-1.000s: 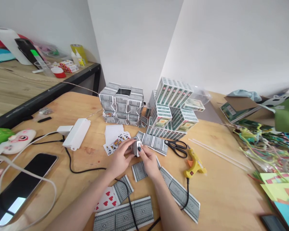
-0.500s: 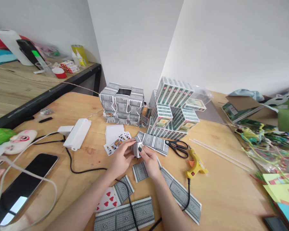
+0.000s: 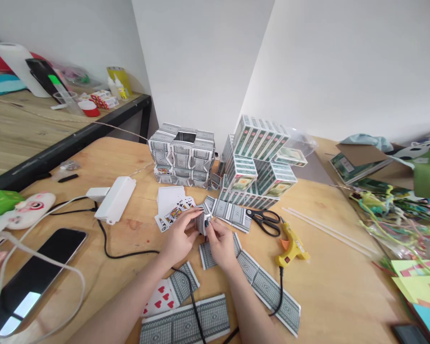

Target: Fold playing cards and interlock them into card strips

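Observation:
My left hand [image 3: 181, 236] and my right hand [image 3: 220, 242] meet at mid-table, both closed on a small folded card piece [image 3: 201, 221] with a grey patterned back. Joined card strips lie around them: one behind [image 3: 231, 213], one at the right [image 3: 268, 284], one in front [image 3: 186, 322]. A patterned card beside a heart card [image 3: 162, 298] is near my left forearm. Loose cards [image 3: 172, 205] lie behind my left hand. Black scissors [image 3: 265, 220] and a yellow glue gun [image 3: 290, 246] rest to the right.
A box built of cards [image 3: 182, 155] and stacked card packs [image 3: 254, 167] stand at the back. At left are a white power adapter [image 3: 115, 199], cables and a phone [image 3: 36, 277]. Two glue sticks [image 3: 329, 231] lie right, near coloured cords [image 3: 401, 215]. A black cord crosses the front strip.
The folded piece has turned slightly between my fingers, and my right hand's fingers have shifted a little on it. The card under my right hand has moved slightly right.

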Tool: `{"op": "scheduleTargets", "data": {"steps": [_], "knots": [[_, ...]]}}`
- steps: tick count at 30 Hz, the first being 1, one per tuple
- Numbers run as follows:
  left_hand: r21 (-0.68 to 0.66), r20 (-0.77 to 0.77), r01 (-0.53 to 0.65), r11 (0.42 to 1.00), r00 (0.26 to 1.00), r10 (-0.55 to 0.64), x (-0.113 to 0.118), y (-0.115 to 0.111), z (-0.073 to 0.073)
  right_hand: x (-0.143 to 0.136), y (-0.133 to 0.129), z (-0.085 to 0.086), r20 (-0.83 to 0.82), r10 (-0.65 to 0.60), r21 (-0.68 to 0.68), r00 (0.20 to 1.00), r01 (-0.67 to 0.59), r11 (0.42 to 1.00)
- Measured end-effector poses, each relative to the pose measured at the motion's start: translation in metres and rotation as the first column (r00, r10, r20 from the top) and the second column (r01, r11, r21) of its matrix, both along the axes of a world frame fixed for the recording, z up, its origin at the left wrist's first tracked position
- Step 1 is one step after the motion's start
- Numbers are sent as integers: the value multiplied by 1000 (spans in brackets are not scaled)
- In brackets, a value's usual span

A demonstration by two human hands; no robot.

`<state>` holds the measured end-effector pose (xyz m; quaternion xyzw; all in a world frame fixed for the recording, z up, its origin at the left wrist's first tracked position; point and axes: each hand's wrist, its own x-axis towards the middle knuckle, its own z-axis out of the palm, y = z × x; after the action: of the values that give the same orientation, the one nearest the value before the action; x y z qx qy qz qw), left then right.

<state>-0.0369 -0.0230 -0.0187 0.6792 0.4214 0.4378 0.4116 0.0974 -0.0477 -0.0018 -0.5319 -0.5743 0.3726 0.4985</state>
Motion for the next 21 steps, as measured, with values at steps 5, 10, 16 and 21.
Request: {"op": "scheduleTargets", "data": {"steps": [5,10,16,21], "knots": [[-9,0,6,1000,1000,-6,0,1,-2,-1,-1,0,22,-29,26,999,28,999],[6,2,29,1000,1000,-29,0,1,0,-1,-1,-5,60,-79,32,995,77,996],[21,-25,11,1000,1000,-11,1,0,3,-1,-2,-7,61,-90,33,994,89,996],[59,-29,-15,998,999,17,0,0,-1,-1,-5,-3,70,-36,65,997,32,997]]}}
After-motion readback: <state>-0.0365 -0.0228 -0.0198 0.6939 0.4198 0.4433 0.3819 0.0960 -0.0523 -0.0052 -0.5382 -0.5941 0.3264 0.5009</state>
